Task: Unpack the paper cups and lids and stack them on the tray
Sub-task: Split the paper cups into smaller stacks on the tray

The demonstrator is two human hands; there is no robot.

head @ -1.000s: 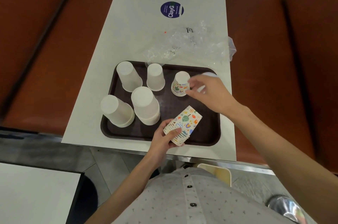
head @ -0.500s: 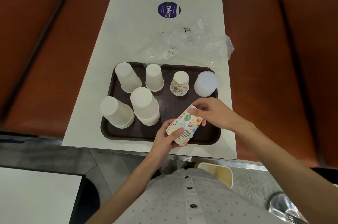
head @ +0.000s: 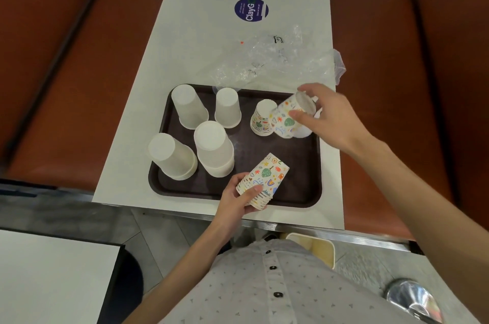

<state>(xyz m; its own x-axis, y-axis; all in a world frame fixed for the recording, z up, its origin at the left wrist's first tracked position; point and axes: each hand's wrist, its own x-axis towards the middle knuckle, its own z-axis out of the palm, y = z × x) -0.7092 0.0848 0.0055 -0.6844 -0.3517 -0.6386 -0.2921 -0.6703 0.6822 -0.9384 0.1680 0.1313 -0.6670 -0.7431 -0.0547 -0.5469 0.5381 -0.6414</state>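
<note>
A dark brown tray point(head: 304, 191) lies on the white table. My left hand point(head: 238, 200) grips a tilted stack of colourfully printed paper cups point(head: 267, 178) over the tray's near edge. My right hand point(head: 330, 117) holds a single printed cup point(head: 287, 118), tilted, just right of an upside-down printed cup point(head: 260, 118) standing on the tray. Several upside-down plain white cup stacks stand on the tray: two at the back point(head: 189, 105) point(head: 227, 106) and two nearer point(head: 170, 155) point(head: 214, 147). The lid stack at the tray's back right is mostly hidden behind my right hand.
Crumpled clear plastic wrapping point(head: 277, 59) lies on the table point(head: 211, 32) just beyond the tray. A round blue sticker point(head: 251, 9) is further back. Brown bench seats point(head: 66, 85) flank the table on both sides. A second white table corner point(head: 53, 276) sits at lower left.
My right hand pulled one printed cup off the stack in my left hand and carried it up and to the right, beside the standing printed cup, covering the lid stack.
</note>
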